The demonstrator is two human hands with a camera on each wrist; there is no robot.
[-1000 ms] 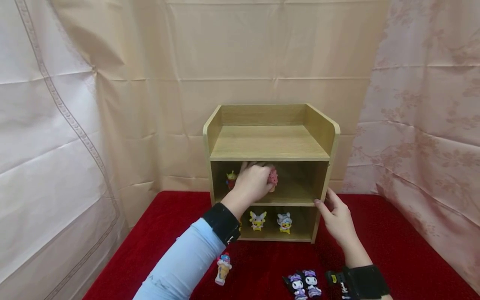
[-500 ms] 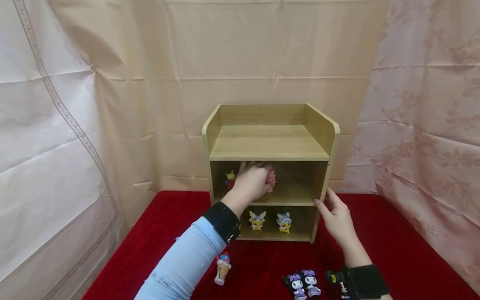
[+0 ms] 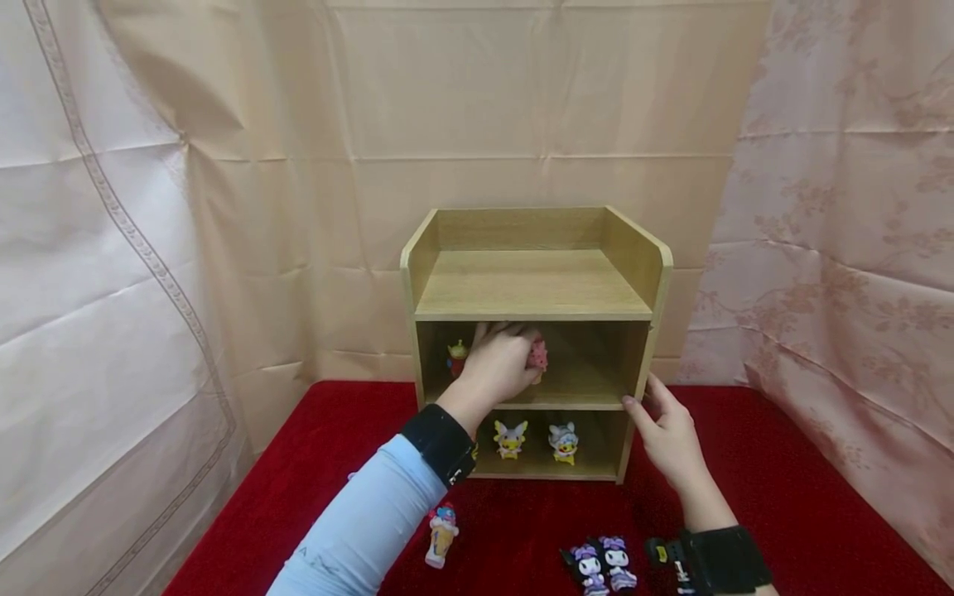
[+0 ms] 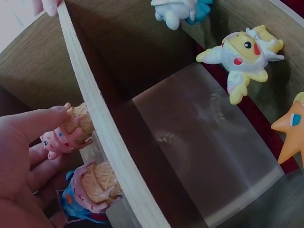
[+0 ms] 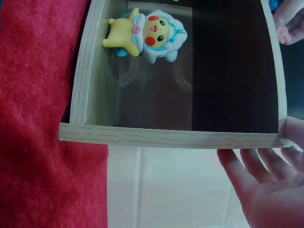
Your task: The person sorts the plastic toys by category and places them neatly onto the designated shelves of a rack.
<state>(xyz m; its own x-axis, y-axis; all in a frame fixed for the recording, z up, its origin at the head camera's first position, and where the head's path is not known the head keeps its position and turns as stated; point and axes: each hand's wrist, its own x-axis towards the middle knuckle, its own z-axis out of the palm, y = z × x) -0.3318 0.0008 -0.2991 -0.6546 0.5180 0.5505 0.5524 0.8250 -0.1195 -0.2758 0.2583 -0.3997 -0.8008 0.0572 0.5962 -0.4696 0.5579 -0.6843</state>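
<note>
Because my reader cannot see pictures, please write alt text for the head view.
A person's left hand holds a pink figurine at the middle level of a wooden shelf, while the right hand holds its right side. Other figurines are on the shelf and on the red cloth.

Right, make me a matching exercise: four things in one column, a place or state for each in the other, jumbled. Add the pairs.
Things
1. left hand
2. right hand
3. two purple-and-black figures
4. two yellow-and-grey figures

Places and states
A. lying on the red cloth
B. touching the edge of the wooden shelf unit
C. in the bottom compartment
D. pinching a pink cone figure

Pairs: 1-D, 2-B, 3-A, 4-C
</note>
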